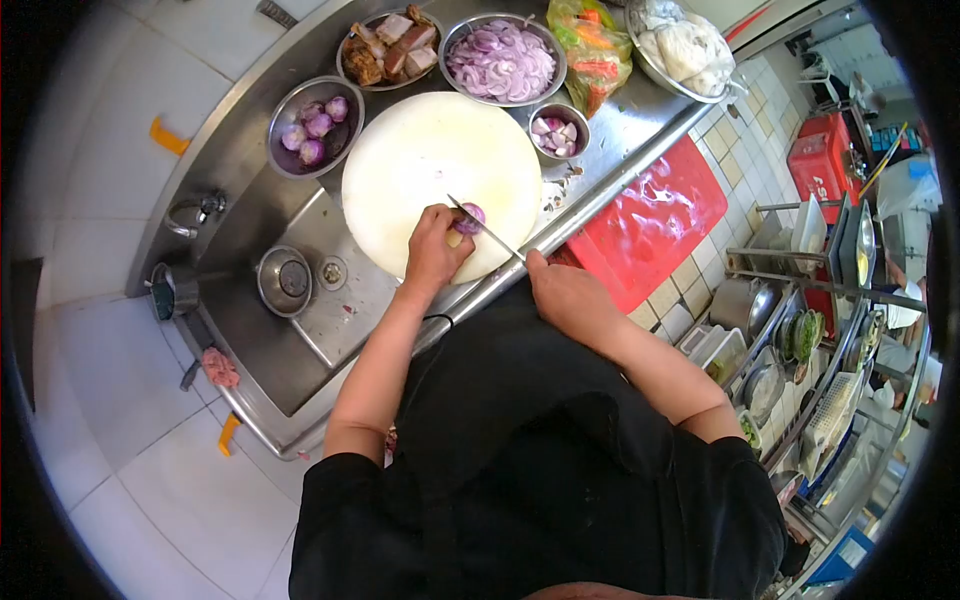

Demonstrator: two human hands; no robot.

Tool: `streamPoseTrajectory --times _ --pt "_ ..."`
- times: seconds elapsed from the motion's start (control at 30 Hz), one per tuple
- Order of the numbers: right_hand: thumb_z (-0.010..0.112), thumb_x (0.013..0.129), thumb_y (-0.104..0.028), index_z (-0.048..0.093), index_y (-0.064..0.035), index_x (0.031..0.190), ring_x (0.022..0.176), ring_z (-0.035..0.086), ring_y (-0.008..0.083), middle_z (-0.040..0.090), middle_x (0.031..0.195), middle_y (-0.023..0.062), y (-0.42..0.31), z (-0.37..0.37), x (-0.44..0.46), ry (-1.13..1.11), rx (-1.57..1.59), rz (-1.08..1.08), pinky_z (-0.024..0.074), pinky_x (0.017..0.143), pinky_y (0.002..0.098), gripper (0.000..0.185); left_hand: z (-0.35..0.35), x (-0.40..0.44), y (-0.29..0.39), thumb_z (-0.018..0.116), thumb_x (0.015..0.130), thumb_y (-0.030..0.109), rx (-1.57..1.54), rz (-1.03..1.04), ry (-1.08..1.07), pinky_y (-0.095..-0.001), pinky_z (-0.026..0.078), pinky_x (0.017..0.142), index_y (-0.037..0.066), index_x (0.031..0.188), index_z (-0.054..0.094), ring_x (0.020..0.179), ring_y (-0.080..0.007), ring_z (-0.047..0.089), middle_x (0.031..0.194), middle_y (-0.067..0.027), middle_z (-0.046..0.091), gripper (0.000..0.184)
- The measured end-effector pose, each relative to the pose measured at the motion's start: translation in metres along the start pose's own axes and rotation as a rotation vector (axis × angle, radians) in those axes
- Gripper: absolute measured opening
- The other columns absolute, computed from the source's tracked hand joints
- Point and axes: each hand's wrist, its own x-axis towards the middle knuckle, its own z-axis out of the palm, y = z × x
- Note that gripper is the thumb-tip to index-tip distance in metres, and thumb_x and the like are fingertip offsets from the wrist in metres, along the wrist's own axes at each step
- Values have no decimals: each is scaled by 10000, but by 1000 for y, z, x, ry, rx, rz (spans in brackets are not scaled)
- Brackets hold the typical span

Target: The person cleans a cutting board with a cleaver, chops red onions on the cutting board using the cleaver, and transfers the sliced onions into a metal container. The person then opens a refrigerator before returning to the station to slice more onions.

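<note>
My left hand (437, 248) pinches a peeled purple onion (470, 218) against the round white cutting board (420, 150). In my right hand (572, 295) is the handle of a knife (492, 234), its blade slanting across the onion beside my left fingertips. I cannot tell how deep the edge is in it. Behind the board, a metal bowl (451, 73) is heaped with sliced purple onion. A small metal cup (537, 146) holds onion wedges, and several whole peeled onions (318, 125) sit in another bowl at the left.
Chunks of cooked meat (410, 50) fill a bowl at the back. Next to the sliced onion lies a plastic bag (590, 60) with orange pieces. Left of the board is a steel sink (345, 300) with a faucet (195, 212). A wet red surface (650, 225) lies right, beyond the counter edge.
</note>
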Motion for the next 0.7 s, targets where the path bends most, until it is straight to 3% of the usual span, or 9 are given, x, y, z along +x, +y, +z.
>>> streamPoseTrajectory --times 0.17,0.23,0.33,0.43,0.5,0.7 --pt "506 995 -70 504 13 1170 739 741 424 729 800 236 21 38 29 -39 -5 20 578 650 556 194 6 -1 -5 793 797 91 -16 22 34 -441 576 921 20 1153 705 1058 -357 677 1155 -157 651 373" --pt "531 1040 -142 496 26 1155 745 708 484 699 771 269 27 32 31 -41 114 35 534 656 617 207 5 3 -4 791 796 92 -22 30 36 -447 574 930 23 1160 703 1063 -360 675 1154 -156 652 381" --pt "497 1051 -143 482 20 1182 762 715 481 707 796 280 30 20 29 5 142 54 541 693 617 210 7 16 0 792 810 123 49 204 96 -467 570 910 28 1161 703 1052 -372 673 1120 -160 670 374" --pt "500 1063 -162 477 20 1178 745 704 489 692 772 281 30 13 28 74 151 149 523 680 625 217 3 31 7 804 839 175 118 152 -7 -488 562 894 19 1131 695 1042 -384 669 1083 -176 687 349" --pt "498 1063 -160 484 21 1163 728 698 488 684 758 279 31 6 22 100 149 110 519 663 623 207 -5 40 16 811 874 219 260 -90 -226 -497 553 892 8 1102 684 1037 -397 665 1058 -192 697 335" --pt "517 1050 -131 528 -1 1096 665 699 440 679 716 232 22 -1 2 120 90 19 530 596 585 139 -6 19 14 801 897 172 58 -110 -139 -468 542 956 -3 1200 668 1085 -392 674 1141 -208 692 374"
